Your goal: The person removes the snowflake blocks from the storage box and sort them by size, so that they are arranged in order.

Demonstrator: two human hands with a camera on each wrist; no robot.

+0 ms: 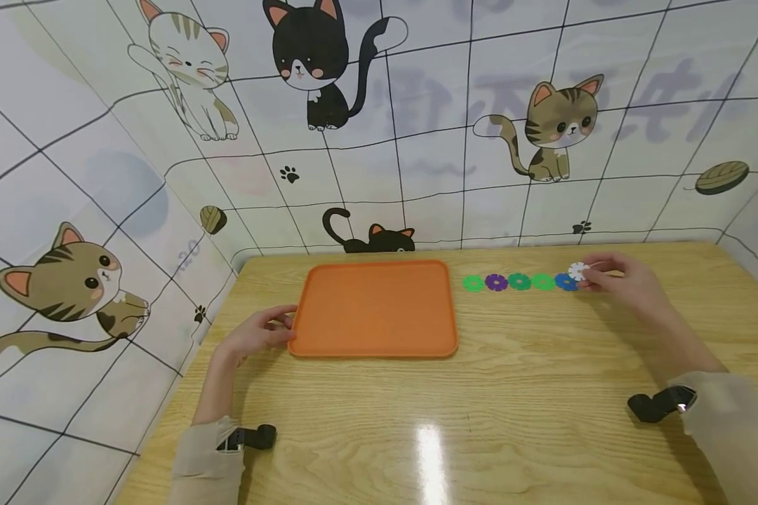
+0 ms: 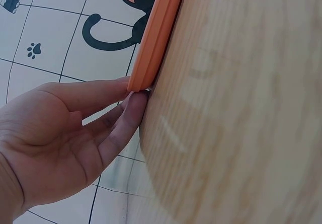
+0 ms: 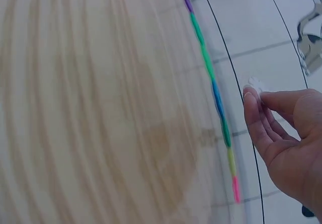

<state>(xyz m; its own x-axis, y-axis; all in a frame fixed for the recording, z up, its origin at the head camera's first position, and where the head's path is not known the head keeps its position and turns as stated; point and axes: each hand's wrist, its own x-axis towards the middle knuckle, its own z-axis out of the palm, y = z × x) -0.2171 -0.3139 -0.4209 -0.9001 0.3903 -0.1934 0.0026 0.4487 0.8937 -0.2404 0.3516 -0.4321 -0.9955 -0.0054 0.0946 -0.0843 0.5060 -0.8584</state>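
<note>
An orange tray (image 1: 373, 308) lies on the table, and my left hand (image 1: 260, 333) grips its left edge. In the left wrist view the thumb lies against the tray's rim (image 2: 156, 38) and the fingertips (image 2: 135, 105) reach beneath it. My right hand (image 1: 628, 284) pinches a white snowflake disc (image 1: 577, 271) between thumb and fingers, raised above the row of discs. Below it a blue disc (image 1: 565, 282) lies partly covered in the head view. The right wrist view also shows the white disc (image 3: 255, 84), seen nearly edge-on.
Right of the tray runs a row of flat discs, including light green (image 1: 473, 283), purple (image 1: 496, 282) and teal (image 1: 519, 281) ones. Yellow (image 3: 231, 161) and pink (image 3: 235, 189) discs show farther along in the right wrist view. A cat-print wall covering (image 1: 429, 161) stands behind the wooden table (image 1: 379, 421).
</note>
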